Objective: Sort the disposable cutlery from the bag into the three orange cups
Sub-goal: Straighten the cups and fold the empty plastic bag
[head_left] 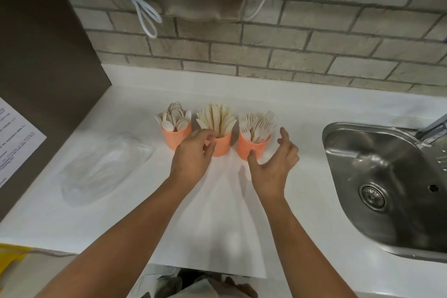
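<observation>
Left hand (pixel 193 155) curls at knife cup (pixel 223 148) rim, grip unclear; right hand (pixel 273 159) open, fingers spread, beside fork cup (pixel 243 147); spoon cup (pixel 173 136) leftmost; bag (pixel 101 167) on counter (pixel 302 109).

Three orange cups are lined up in a row on the white desk (pixel 302 113). The left cup (pixel 176 136) is filled with pale spoons (pixel 175 116), bowls up. The middle cup (pixel 222 146) is packed with knives (pixel 216 117), and the right cup (pixel 251 149) with forks (pixel 257 123), tines up. The clear plastic bag (pixel 104 167) is seen lying flat, left of the row.
</observation>
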The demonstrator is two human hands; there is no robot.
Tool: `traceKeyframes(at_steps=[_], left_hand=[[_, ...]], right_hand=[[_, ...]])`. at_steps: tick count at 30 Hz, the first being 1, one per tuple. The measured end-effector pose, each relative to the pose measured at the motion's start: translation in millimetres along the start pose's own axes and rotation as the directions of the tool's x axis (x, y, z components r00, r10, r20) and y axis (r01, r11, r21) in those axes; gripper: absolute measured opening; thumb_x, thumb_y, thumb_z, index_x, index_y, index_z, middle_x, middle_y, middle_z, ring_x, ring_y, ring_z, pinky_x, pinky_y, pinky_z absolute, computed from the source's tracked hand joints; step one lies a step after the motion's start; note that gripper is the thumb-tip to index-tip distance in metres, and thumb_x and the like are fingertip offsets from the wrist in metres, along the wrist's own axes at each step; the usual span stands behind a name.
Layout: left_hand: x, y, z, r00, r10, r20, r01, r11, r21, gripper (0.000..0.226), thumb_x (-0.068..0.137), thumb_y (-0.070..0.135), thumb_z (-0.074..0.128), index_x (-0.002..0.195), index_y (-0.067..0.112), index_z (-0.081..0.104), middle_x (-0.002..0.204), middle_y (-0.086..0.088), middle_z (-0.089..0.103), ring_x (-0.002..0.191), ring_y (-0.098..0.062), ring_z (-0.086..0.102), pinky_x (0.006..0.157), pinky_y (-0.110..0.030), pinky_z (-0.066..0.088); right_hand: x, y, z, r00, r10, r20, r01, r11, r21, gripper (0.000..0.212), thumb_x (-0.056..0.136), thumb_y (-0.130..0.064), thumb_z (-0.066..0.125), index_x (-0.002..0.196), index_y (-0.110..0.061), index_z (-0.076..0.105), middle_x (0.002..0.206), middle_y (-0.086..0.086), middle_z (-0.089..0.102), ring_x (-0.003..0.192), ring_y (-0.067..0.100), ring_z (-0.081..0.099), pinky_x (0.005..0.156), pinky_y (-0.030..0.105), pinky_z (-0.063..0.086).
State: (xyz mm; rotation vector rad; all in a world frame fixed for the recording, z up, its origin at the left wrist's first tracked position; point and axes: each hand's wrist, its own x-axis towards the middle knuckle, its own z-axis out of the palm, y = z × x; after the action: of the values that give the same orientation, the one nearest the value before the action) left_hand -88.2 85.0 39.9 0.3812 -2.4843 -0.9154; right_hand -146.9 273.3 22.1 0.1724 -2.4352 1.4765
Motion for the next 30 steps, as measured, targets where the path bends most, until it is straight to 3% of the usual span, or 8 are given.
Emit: traceKeyframes(at_steps=[5, 10, 15, 17, 20, 22, 25, 30], left_hand=[[-30.1, -8.4, -26.1, 0.994, -0.081, -0.072, 0.081, 0.997, -0.003, 0.015, 0.097, 0.026, 0.068, 0.112, 0.027, 0.070, 0.100, 0.016, 0.066, 0.075, -0.001, 0.062, 0.071, -0.028, 0.055], [-55.1, -44.8, -63.8, 0.980, -0.131, -0.150, 0.139, 0.989, 0.040, 0.020, 0.092, 0.027, 0.075, 0.111, 0.028, 0.070, 0.100, 0.011, 0.058, 0.081, -0.006, 0.060, 0.075, -0.030, 0.055], [-67.9, -105.9, -115.2, 0.958, -0.200, -0.205, 0.245, 0.942, 0.230, 0.045, 0.083, 0.032, 0.084, 0.124, 0.028, 0.064, 0.125, -0.004, 0.051, 0.112, -0.026, 0.052, 0.094, -0.038, 0.051], [-70.8, -132.0, -137.7, 0.954, -0.246, -0.171, 0.291, 0.897, 0.331, 0.059, 0.079, 0.034, 0.086, 0.131, 0.029, 0.060, 0.133, -0.008, 0.047, 0.116, -0.032, 0.047, 0.099, -0.044, 0.047], [-73.6, -166.8, -165.9, 0.928, -0.367, -0.070, 0.358, 0.823, 0.440, 0.072, 0.077, 0.047, 0.085, 0.140, 0.032, 0.052, 0.146, -0.009, 0.037, 0.129, -0.036, 0.038, 0.107, -0.049, 0.041], [-77.7, -186.4, -180.1, 0.915, -0.401, -0.041, 0.366, 0.785, 0.500, 0.068, 0.079, 0.058, 0.079, 0.137, 0.035, 0.054, 0.150, -0.008, 0.032, 0.134, -0.036, 0.033, 0.111, -0.050, 0.036], [-84.8, -207.1, -193.0, 0.929, -0.357, -0.095, 0.357, 0.806, 0.472, 0.053, 0.084, 0.068, 0.067, 0.127, 0.037, 0.062, 0.149, -0.010, 0.035, 0.134, -0.038, 0.035, 0.110, -0.054, 0.035], [-86.9, -223.2, -209.1, 0.894, -0.445, -0.056, 0.424, 0.799, 0.427, 0.044, 0.094, 0.049, 0.063, 0.135, 0.037, 0.055, 0.148, -0.012, 0.032, 0.134, -0.038, 0.033, 0.107, -0.051, 0.040]], right_hand=[[-38.0, -23.3, 11.7, 0.990, -0.132, 0.056, 0.131, 0.991, 0.021, 0.047, 0.086, -0.015, 0.071, 0.130, -0.018, 0.057, 0.121, 0.000, 0.043, 0.110, 0.019, 0.040, 0.090, 0.020, 0.037], [-72.2, -50.3, 49.5, 0.943, -0.243, 0.229, 0.210, 0.965, 0.160, 0.021, 0.088, -0.014, 0.062, 0.107, -0.019, 0.069, 0.111, -0.005, 0.050, 0.109, 0.020, 0.055, 0.092, 0.039, 0.050], [-109.2, -85.5, 99.3, 0.868, -0.281, 0.410, 0.208, 0.954, 0.214, 0.021, 0.091, -0.016, 0.060, 0.108, -0.025, 0.069, 0.110, -0.008, 0.051, 0.107, 0.011, 0.055, 0.094, 0.031, 0.049], [-124.7, -98.2, 122.1, 0.838, -0.252, 0.484, 0.181, 0.965, 0.188, 0.024, 0.092, -0.016, 0.062, 0.113, -0.027, 0.066, 0.114, -0.009, 0.049, 0.110, 0.011, 0.052, 0.096, 0.027, 0.047], [-146.4, -112.9, 153.9, 0.779, -0.144, 0.611, 0.117, 0.990, 0.084, 0.033, 0.093, -0.020, 0.064, 0.124, -0.029, 0.058, 0.122, -0.006, 0.042, 0.118, 0.016, 0.048, 0.104, 0.032, 0.046], [-158.8, -121.3, 170.9, 0.748, -0.094, 0.657, 0.117, 0.993, 0.009, 0.039, 0.095, -0.024, 0.064, 0.132, -0.030, 0.052, 0.126, -0.004, 0.036, 0.124, 0.020, 0.044, 0.108, 0.030, 0.041], [-172.8, -131.2, 189.5, 0.766, -0.084, 0.637, 0.144, 0.989, -0.042, 0.043, 0.096, -0.026, 0.065, 0.136, -0.029, 0.051, 0.132, 0.001, 0.034, 0.125, 0.025, 0.042, 0.106, 0.028, 0.037], [-178.6, -141.8, 215.3, 0.784, -0.038, 0.619, 0.164, 0.975, -0.148, 0.038, 0.097, -0.027, 0.064, 0.134, -0.024, 0.058, 0.145, 0.010, 0.029, 0.131, 0.037, 0.036, 0.108, 0.033, 0.028]])
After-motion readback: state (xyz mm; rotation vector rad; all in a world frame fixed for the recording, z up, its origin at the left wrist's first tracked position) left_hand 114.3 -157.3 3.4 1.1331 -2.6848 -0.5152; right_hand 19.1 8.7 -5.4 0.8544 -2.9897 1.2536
